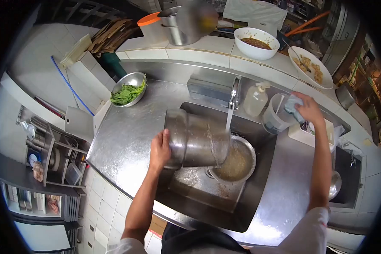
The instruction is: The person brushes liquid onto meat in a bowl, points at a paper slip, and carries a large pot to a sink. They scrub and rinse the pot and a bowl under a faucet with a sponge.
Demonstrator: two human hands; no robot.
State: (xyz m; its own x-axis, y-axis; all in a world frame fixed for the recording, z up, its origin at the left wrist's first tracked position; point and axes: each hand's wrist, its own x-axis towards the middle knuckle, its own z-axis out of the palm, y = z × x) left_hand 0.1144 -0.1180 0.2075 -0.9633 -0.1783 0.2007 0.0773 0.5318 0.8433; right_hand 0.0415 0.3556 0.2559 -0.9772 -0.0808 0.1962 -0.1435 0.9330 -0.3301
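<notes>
My left hand (160, 149) grips the rim end of a large metal pot (199, 139), which lies tilted on its side over the sink (199, 199). Water runs from the faucet (234, 95) beside the pot. Below it in the sink sits a round metal bowl (237, 165) with cloudy, brownish water. My right hand (307, 109) is closed on a grey-blue scrubbing cloth or sponge (294, 106), just above a clear plastic container (276, 116). Its exact kind is hard to make out.
A pump bottle (255, 100) stands behind the sink, and a white caddy (302, 134) to the right. A bowl of leafy greens (129, 91) sits on the left counter. On the back ledge are a white bowl of sauce (257, 50) and an oval food dish (321, 78).
</notes>
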